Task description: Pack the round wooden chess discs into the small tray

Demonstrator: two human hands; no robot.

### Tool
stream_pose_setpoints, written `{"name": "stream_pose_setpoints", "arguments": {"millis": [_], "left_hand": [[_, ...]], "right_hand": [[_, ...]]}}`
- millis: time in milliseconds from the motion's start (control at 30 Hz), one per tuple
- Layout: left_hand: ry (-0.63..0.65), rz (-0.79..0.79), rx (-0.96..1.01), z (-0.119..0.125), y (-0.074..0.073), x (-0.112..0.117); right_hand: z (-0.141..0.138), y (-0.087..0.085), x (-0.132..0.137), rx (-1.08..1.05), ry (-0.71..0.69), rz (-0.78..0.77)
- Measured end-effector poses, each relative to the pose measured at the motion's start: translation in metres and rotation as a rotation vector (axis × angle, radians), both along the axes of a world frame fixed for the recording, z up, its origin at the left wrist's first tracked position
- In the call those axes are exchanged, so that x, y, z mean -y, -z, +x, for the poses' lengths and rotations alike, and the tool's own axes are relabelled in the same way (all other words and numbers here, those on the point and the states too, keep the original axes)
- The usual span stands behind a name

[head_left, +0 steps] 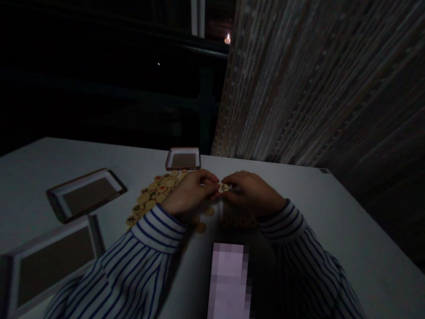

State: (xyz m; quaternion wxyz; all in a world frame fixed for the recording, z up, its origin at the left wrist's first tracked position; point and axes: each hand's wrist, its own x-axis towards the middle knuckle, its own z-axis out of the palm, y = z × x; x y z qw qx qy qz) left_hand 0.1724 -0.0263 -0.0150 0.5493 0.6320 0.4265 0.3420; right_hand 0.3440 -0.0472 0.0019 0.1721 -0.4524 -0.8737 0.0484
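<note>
Between the fingertips of both hands is a round Chinese chess piece [224, 188] with a dark character facing up. My left hand [195, 191] pinches it from the left and my right hand [251, 193] from the right. Left of my left hand lies a spread of Chinese chess pieces [152, 200], some with red characters and some with dark ones; my left hand and sleeve partly hide it. A few loose pieces [201, 227] lie in shadow between my forearms. Below my right hand, a dim row of pieces [239, 222] is hard to make out.
A small tray [184, 161] sits toward the table's far edge. Two larger trays, one farther [89, 197] and one nearer [55, 268], lie on the left of the white table [343, 240]. A string curtain [278, 86] hangs beyond the far edge. A pixelated patch covers the front middle.
</note>
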Motion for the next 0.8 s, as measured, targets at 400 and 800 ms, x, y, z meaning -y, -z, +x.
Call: {"name": "stream_pose_setpoints", "arguments": {"millis": [400, 800], "left_hand": [[0.019, 0.135, -0.106, 0.004, 0.005, 0.005], [-0.145, 0.555, -0.604, 0.004, 0.018, 0.046]], "right_hand": [[0.002, -0.002, 0.003, 0.073, -0.020, -0.018], [0.007, -0.003, 0.004, 0.173, 0.034, -0.087]]}}
